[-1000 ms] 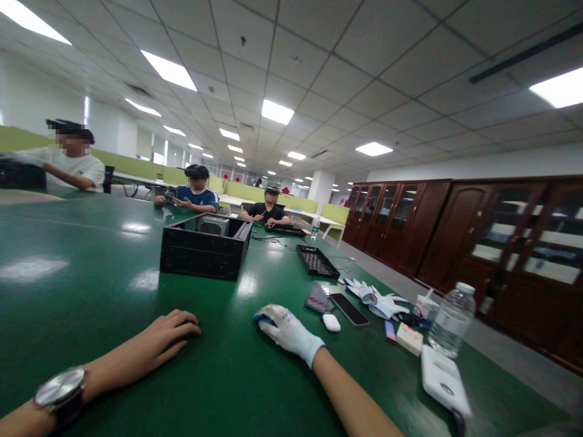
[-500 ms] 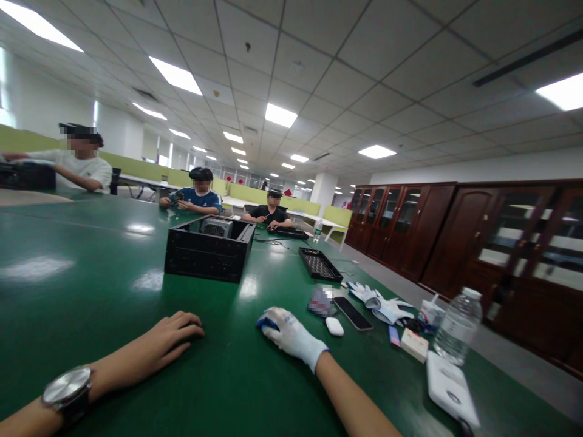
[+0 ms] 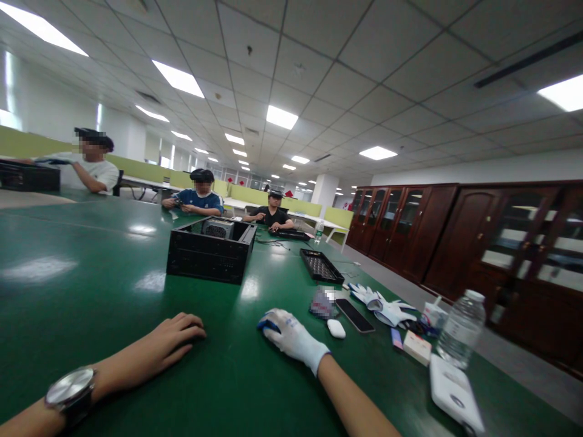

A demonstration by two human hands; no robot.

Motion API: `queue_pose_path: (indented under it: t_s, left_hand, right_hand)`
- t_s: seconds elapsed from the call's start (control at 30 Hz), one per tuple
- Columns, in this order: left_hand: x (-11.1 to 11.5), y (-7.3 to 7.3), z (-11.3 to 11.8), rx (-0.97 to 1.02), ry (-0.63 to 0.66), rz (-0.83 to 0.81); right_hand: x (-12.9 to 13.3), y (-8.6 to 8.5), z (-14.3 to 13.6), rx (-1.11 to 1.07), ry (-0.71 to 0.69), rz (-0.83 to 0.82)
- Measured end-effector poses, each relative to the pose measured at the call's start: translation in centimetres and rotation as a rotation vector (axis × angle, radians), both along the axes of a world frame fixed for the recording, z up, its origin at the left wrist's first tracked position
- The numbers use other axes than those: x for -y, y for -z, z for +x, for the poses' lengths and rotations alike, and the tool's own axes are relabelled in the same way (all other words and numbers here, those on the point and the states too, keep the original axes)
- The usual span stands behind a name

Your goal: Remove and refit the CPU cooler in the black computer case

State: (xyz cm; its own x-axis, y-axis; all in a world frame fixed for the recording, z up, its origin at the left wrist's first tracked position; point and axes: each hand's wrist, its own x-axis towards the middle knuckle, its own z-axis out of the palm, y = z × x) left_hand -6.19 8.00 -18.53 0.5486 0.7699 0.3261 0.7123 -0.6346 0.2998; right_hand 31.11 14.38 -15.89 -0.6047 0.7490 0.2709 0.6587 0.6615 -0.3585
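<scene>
My left hand (image 3: pixel 170 343), bare and with a watch (image 3: pixel 70 388) on its wrist, rests palm down on the green table (image 3: pixel 218 388). Its fingers are a little apart and hold nothing. My right hand (image 3: pixel 289 337) wears a white and blue glove and lies on the table with its fingers bent; nothing shows in it. Beyond both hands stands a black computer case (image 3: pixel 207 255), open at the top, with a grey power supply (image 3: pixel 217 228) inside. Neither hand touches the case. Just right of the gloved hand lies a white earbud case (image 3: pixel 336 329).
A phone (image 3: pixel 355 315), spare gloves (image 3: pixel 385 305), a small box (image 3: pixel 416 347), a water bottle (image 3: pixel 461 328) and a white device (image 3: pixel 455 394) line the right side. A black panel (image 3: pixel 321 266) lies farther back. Three people sit across the table.
Both my hands stay in place; the view has shifted very slightly. At the far left, the person in white has moved their arms and leans a little to the right.
</scene>
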Motion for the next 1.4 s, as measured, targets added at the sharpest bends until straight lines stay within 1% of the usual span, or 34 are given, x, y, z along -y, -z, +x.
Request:
queue_pose_path:
  t_s: [0.2, 0.4, 0.57, 0.83, 1.1, 1.4]
  left_hand:
    - [0.27, -0.4, 0.15, -0.01, 0.001, -0.017]
    - [0.0, -0.03, -0.06, -0.008, -0.001, -0.012]
    - [-0.07, 0.07, -0.17, -0.034, 0.002, -0.011]
    - [-0.24, 0.42, -0.54, -0.045, -0.01, -0.016]
    - [-0.27, 0.28, -0.58, -0.072, -0.009, -0.053]
    - [-0.08, 0.11, -0.53, -0.064, -0.001, -0.035]
  right_hand:
    - [0.34, -0.28, -0.06, 0.015, 0.007, -0.002]
    - [0.49, -0.45, -0.15, 0.026, -0.019, 0.009]
    - [0.56, -0.31, -0.18, 0.057, 0.01, 0.008]
    - [0.35, -0.01, -0.19, 0.065, -0.001, 0.047]
    - [0.41, 0.07, -0.23, 0.083, 0.001, 0.038]
    - [1.0, -0.3, -0.55, 0.116, 0.009, 0.067]
